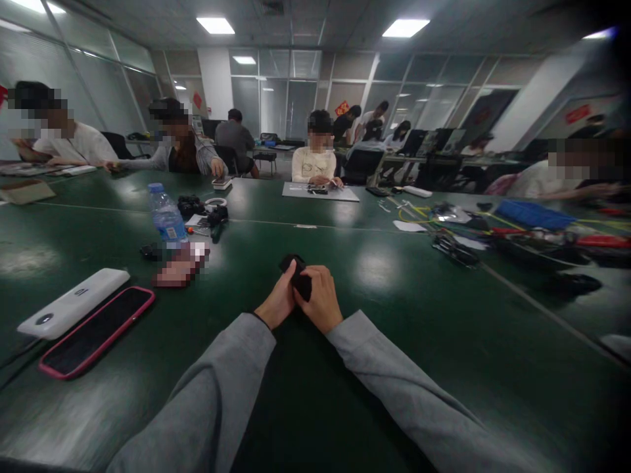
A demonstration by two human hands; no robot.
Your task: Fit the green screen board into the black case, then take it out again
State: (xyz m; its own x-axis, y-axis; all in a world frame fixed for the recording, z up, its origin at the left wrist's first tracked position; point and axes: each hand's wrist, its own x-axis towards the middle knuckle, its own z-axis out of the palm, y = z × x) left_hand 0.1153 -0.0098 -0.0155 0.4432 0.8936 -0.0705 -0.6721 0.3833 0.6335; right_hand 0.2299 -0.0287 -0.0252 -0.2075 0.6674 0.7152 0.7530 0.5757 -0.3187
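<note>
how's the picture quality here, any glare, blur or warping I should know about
Head view: ceiling lights throw pale glare patches on the green table; edges bend and darken like a fisheye; the small black object between left hand and right hand is dim.

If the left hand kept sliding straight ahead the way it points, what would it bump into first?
The left hand already touches the small black object that both hands hold. Beyond that, the dark green table looks bare until the flat grey mat far across, though depth is hard to judge.
</note>
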